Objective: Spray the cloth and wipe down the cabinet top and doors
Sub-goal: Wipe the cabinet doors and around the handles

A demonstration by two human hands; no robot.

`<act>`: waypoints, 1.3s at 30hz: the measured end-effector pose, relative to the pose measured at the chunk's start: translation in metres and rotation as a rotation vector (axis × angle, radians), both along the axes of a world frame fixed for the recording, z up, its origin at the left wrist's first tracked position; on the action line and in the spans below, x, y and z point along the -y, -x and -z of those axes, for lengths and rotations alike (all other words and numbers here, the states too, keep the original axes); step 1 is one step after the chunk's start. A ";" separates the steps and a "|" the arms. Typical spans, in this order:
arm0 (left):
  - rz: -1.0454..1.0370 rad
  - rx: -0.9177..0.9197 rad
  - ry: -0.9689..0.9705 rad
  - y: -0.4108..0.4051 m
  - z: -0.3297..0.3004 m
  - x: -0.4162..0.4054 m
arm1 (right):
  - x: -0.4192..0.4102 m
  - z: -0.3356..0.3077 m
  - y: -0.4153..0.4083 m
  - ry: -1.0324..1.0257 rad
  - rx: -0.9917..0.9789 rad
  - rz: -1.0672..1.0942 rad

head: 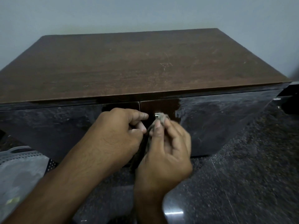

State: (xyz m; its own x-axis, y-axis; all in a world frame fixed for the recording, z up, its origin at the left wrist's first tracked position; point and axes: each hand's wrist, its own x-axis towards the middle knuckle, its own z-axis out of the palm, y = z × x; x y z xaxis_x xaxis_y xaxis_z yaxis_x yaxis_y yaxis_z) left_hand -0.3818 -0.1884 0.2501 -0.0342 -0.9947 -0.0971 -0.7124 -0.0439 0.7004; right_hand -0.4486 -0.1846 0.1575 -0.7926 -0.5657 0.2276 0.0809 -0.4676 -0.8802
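Both hands work mid-frame at the cabinet doors [210, 120]: right hand [165, 152] pinches the cloth [160, 118] against a metal handle [156, 115]; left hand [119, 131] is curled, its grasp unclear.

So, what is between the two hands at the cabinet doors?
Head view: between left hand and right hand lies the doors' vertical seam and hanging grey cloth.

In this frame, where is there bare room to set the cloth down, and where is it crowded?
The whole cabinet top shows bare, from its front edge back to the wall. Crowding is at the door seam, where the left hand and the right hand, gripping the cloth, meet by the handle.
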 end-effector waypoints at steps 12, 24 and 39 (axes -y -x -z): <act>0.005 0.022 -0.038 -0.004 0.005 0.002 | 0.015 0.008 0.010 -0.128 -0.673 0.110; 0.030 -0.033 -0.061 0.001 0.012 0.005 | 0.021 0.010 0.022 -0.108 -0.732 0.155; 0.025 -0.022 -0.086 0.002 0.011 0.006 | 0.012 -0.013 0.038 -0.317 0.017 -0.226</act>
State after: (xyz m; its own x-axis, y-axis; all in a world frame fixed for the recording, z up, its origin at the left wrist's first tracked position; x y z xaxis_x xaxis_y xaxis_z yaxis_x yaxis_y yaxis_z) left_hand -0.3839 -0.1944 0.2392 -0.0622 -0.9815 -0.1812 -0.6983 -0.0869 0.7105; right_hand -0.4870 -0.1963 0.1704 -0.6422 -0.7665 0.0011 0.1665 -0.1410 -0.9759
